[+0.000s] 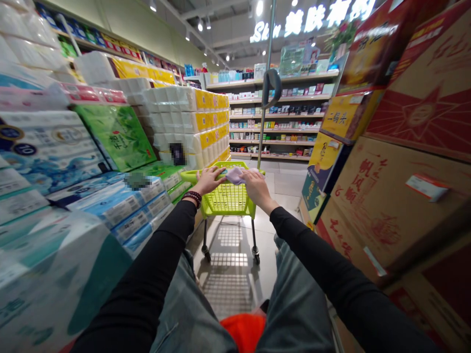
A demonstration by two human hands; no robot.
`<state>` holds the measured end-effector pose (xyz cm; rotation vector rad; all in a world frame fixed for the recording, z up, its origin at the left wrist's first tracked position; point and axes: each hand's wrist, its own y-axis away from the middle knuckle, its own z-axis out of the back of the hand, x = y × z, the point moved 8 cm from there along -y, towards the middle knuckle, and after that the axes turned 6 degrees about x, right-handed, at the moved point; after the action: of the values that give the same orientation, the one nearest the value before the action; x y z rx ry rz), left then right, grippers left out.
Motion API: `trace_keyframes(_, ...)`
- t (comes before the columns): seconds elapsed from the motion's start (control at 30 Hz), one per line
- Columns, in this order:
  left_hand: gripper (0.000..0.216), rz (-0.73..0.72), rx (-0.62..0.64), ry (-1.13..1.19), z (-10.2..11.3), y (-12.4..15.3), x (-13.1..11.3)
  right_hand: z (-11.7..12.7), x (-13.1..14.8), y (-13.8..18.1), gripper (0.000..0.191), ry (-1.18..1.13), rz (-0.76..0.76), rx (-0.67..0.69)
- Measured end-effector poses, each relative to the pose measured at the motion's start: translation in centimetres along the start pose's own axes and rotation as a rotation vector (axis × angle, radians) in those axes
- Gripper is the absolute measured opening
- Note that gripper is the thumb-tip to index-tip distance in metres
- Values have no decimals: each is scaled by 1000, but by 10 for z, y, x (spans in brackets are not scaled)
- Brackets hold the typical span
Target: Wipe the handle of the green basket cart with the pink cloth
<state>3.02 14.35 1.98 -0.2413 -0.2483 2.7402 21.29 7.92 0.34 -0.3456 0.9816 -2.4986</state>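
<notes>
Head view: the right hand (254, 184) grasps a crumpled pale-lilac cloth (234, 175) over the right half of the lime-green plastic handle (189, 175) on a lime-green lattice-sided shopping cart (228, 198); the left hand (209, 180) lies on the left half, its grip unclear. Loose fingers could let the cloth slip off; uneven pressure could swivel the black casters (206, 255) toward the red-printed brown cardboard cartons (390, 201).

tiled floor (285, 192), stocked shelves (290, 116), glowing spotlights (200, 24)
</notes>
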Motion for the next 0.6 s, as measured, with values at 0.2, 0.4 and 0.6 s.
trace_keyframes(0.2,60,0,9,-4,0,0,-3,22,-49,17,39,23,-123,-19)
trace_keyframes(0.4,60,8,-11,-29,-1,-1,-3,13,-24,10,48,72,-116,-27)
trace_keyframes(0.6,62,1,7,-10,0,0,0,5,-8,1,43,-10,-29,34)
